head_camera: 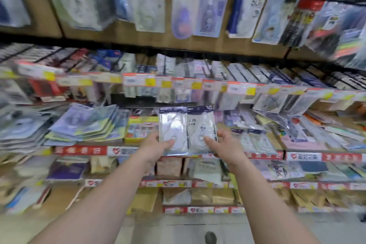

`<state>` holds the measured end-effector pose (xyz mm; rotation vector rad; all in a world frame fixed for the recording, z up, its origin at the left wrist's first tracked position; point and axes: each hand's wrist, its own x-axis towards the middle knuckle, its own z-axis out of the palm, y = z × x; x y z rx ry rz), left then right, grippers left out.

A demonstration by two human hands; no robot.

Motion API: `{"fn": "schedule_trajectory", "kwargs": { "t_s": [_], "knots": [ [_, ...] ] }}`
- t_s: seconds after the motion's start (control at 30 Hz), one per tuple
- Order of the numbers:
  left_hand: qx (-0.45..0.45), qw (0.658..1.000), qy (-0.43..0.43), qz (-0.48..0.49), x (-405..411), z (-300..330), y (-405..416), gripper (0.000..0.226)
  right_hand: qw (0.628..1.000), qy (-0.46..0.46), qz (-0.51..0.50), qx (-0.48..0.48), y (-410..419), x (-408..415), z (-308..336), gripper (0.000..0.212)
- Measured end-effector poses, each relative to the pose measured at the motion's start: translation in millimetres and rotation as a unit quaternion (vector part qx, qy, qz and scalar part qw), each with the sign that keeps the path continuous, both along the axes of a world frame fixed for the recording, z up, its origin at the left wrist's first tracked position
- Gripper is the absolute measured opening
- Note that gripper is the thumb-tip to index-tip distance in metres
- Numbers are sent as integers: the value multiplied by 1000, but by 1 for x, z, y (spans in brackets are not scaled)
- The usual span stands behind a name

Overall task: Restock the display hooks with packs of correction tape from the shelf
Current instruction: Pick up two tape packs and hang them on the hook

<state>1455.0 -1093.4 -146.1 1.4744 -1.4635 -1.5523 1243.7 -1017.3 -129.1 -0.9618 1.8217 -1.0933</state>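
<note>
I hold two clear packs of correction tape side by side in front of the shelf. My left hand (156,144) grips the left pack (172,125) at its lower edge, thumb on the front. My right hand (223,144) grips the right pack (201,125) the same way. Both packs have a dark header strip and show a white round tape dispenser. More flat packs (255,140) lie on the shelf (79,150) to the right of my hands. Display hooks (245,75) with hanging packs run across the row above. The picture is blurred.
A yellow box (141,128) stands on the shelf just left of my hands, beside a pile of bluish packets (87,123). Larger hanging packs (210,10) fill the top panel. Lower shelves hold paper goods, and the pale floor (178,230) shows below.
</note>
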Motion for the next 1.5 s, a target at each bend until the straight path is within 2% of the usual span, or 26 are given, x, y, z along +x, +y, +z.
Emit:
{"fn": "schedule_trajectory", "kwargs": {
  "t_s": [0.1,0.17,0.23,0.3,0.47,0.53,0.63,0.8,0.93,1.1,1.33,1.5],
  "knots": [
    [-18,1000,6,25,81,15,10,31,999,-28,29,-7,-1,79,4,13],
    [-32,998,6,51,133,23,15,29,999,-17,45,-24,-1,131,13,15],
    [-21,996,21,80,177,29,17,35,997,-14,70,-36,-5,171,19,25],
    [-17,993,37,108,215,40,20,34,994,-22,92,-45,-8,207,33,14],
    [-54,982,82,163,271,64,15,35,986,-6,134,-96,-29,267,64,18],
    [-68,976,103,179,282,76,9,29,984,-5,133,-119,-40,280,75,25],
    [-103,970,123,182,292,94,-3,19,979,-4,145,-146,-55,294,92,20],
    [-143,960,147,191,299,116,-29,17,969,2,155,-191,-87,301,112,21],
    [-166,950,166,206,296,135,-58,18,962,-2,154,-224,-116,300,125,44],
    [-193,931,231,209,284,150,-88,15,951,-3,172,-256,-154,288,144,19],
    [-223,903,291,223,276,164,-131,37,935,-10,172,-309,-198,278,168,26],
    [-226,894,319,218,275,169,-149,35,932,-16,162,-324,-221,281,177,24]
  ]
}}
